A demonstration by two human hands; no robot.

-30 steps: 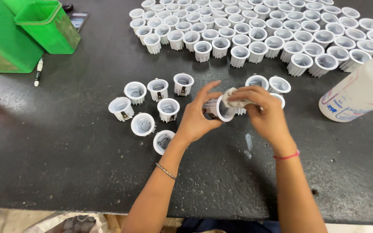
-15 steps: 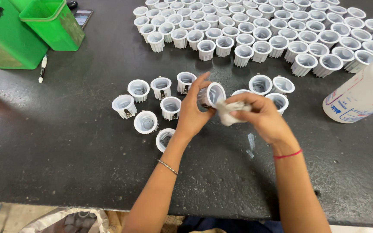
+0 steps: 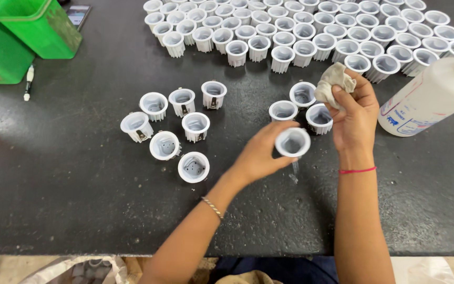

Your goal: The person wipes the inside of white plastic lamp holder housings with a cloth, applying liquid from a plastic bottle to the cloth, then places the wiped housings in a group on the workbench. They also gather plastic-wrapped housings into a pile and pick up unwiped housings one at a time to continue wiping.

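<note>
My left hand [image 3: 261,155] grips a small white ribbed cup-shaped housing [image 3: 292,142], its open mouth turned up toward me, just above the dark table. My right hand [image 3: 354,113] is raised a little to the right of it and pinches a crumpled beige cloth [image 3: 333,82]. Three similar white housings [image 3: 303,94] stand on the table right behind the held one. A loose group of several more housings [image 3: 182,123] sits to the left of my left arm.
Rows of several white housings [image 3: 300,31] fill the far side of the black table [image 3: 53,184]. A white plastic bottle [image 3: 432,94] lies at the right. Green bins [image 3: 40,26] stand at the far left, with a marker pen [image 3: 28,82] beside them.
My hands have parted: the right hand lifted the cloth away to the right, and the left hand lowered the housing toward the table, mouth now facing up.
</note>
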